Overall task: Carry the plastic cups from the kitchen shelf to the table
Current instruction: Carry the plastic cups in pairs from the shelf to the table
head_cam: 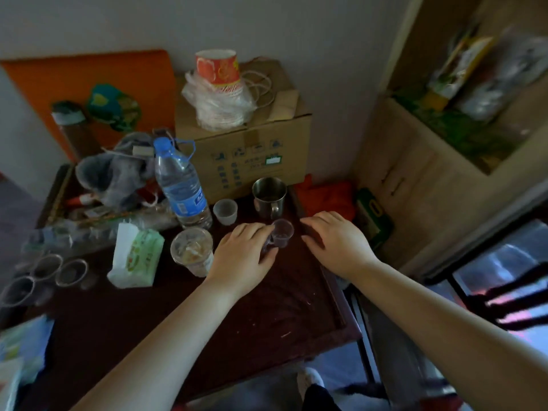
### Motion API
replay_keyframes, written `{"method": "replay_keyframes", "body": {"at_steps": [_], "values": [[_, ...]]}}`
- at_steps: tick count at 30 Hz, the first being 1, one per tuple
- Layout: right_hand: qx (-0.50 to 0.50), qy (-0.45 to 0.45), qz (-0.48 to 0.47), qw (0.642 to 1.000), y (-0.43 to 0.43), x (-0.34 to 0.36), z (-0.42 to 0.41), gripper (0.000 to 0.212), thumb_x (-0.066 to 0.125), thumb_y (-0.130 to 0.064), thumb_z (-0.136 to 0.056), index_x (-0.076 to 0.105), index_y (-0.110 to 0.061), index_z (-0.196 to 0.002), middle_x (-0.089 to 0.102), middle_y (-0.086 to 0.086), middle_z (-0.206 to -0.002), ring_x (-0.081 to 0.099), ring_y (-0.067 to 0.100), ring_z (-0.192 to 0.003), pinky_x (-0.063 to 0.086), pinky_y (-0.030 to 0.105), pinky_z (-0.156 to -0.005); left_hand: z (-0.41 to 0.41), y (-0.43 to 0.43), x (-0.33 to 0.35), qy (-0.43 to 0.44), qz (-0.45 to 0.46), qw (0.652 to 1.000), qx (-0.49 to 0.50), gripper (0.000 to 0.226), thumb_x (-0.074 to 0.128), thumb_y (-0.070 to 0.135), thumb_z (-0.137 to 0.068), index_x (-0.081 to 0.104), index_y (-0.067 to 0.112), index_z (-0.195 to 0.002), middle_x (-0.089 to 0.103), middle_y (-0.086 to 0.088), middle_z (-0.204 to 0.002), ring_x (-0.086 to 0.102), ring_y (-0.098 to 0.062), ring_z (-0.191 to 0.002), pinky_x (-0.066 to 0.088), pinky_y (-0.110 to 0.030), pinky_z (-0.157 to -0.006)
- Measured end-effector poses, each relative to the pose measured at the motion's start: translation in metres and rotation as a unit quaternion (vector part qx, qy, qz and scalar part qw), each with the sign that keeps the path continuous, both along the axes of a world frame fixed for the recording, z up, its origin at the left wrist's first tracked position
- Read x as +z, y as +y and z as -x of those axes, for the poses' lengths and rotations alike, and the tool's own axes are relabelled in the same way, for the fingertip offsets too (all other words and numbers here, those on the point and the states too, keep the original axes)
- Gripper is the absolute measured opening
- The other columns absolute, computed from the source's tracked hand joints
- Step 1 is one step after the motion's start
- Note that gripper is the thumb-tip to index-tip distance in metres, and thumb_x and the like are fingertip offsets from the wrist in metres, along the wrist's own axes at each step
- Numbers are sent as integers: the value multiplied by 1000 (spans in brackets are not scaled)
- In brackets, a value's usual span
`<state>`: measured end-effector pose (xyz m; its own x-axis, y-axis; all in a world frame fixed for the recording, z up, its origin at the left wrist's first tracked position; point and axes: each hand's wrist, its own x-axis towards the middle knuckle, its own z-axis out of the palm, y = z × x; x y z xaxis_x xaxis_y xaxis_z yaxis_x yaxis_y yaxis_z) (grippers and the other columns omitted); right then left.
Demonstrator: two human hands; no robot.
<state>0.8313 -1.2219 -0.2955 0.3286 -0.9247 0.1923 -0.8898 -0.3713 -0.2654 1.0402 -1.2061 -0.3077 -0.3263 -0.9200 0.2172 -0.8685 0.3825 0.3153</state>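
left hand: our fingers wrapped round a small clear plastic cup, upright on the dark table
right hand: flat, fingers spread, holding nothing, just beside the cup
behind: steel mug, second small cup, water bottle

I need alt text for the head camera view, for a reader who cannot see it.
A person's left hand holds a small clear plastic cup on a dark red table, the open right hand beside it. Behind stand a steel mug and water bottle.
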Motion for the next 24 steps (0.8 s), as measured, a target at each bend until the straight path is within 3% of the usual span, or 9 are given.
{"method": "replay_keyframes", "body": {"at_steps": [5, 11, 17, 24], "values": [[-61, -16, 50, 997, 75, 73, -5, 45, 49, -43, -89, 51, -21, -129, 58, -4, -124, 49, 16, -117, 46, 32, -92, -3, 38, 73, 5, 36, 995, -90, 52, 41, 49, -89, 41, 24, -135, 46, 7, -138, 35, -11, -129, 32, -33, -104], [-138, -14, 128, 982, 179, 160, 20, 48, 46, -53, -86, 53, -27, -125, 60, -9, -120, 53, 11, -113, 47, 29, -89, 39, 86, 168, 33, 63, 971, -228, 56, 35, 57, -90, 36, 28, -138, 39, 9, -144, 29, -8, -132, 25, -25, -104], [-231, -5, 198, 953, 313, 224, 79, 49, 44, -56, -83, 61, -23, -116, 66, -4, -110, 61, 18, -101, 50, 32, -84, 121, 166, 236, 81, 93, 922, -368, 54, 37, 58, -85, 44, 32, -131, 49, 12, -134, 39, -4, -123, 34, -25, -93], [-404, 24, 232, 884, 533, 259, 154, 49, 47, -55, -82, 60, -24, -117, 65, -6, -112, 60, 14, -103, 48, 31, -87, 257, 335, 276, 118, 93, 840, -521, 57, 41, 57, -81, 46, 30, -131, 51, 7, -135, 44, -9, -123, 36, -26, -97]]}}
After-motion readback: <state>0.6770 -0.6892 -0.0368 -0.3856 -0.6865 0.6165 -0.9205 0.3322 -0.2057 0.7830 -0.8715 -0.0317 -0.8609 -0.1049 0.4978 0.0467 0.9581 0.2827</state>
